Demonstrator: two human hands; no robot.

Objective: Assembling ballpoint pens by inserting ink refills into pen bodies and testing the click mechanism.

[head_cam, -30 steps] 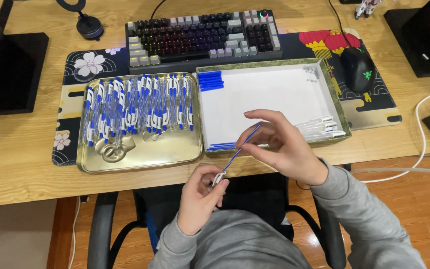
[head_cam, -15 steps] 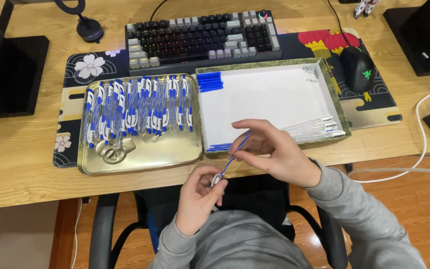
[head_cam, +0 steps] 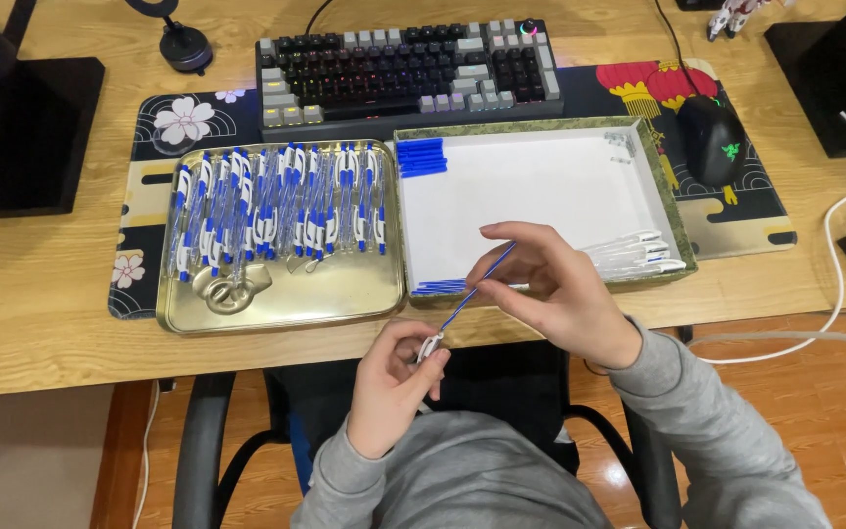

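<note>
Blue ink shows through the thin plastic refill rod (head_cam: 480, 284) that slants between the person's two hands above the desk edge. The right hand (head_cam: 555, 294) pinches its upper end between thumb and forefinger, the other fingers loosely spread, which keeps the slender rod steady and aimed downward. The left hand (head_cam: 399, 387) is curled nearly shut around a small white pen barrel piece (head_cam: 430, 347), gripped at the fingertips so that its open end meets the lower tip of the rod.

Behind the hands, a shallow white-lined cardboard box with a green patterned rim (head_cam: 673, 211) sits on the wooden desk (head_cam: 41, 284); it holds a neat stack of short blue parts (head_cam: 421, 157) in its far left corner, more blue rods (head_cam: 440, 287) along its near edge, and clear plastic tubes (head_cam: 638, 252) at its right side, each kind kept apart within easy reach. Just beside it on the left, a gold-coloured metal tray (head_cam: 286, 304) carries rows of assembled blue-and-white pens (head_cam: 276, 206), laid side by side. A dark mechanical keyboard (head_cam: 403, 69) lies beyond both containers.
</note>
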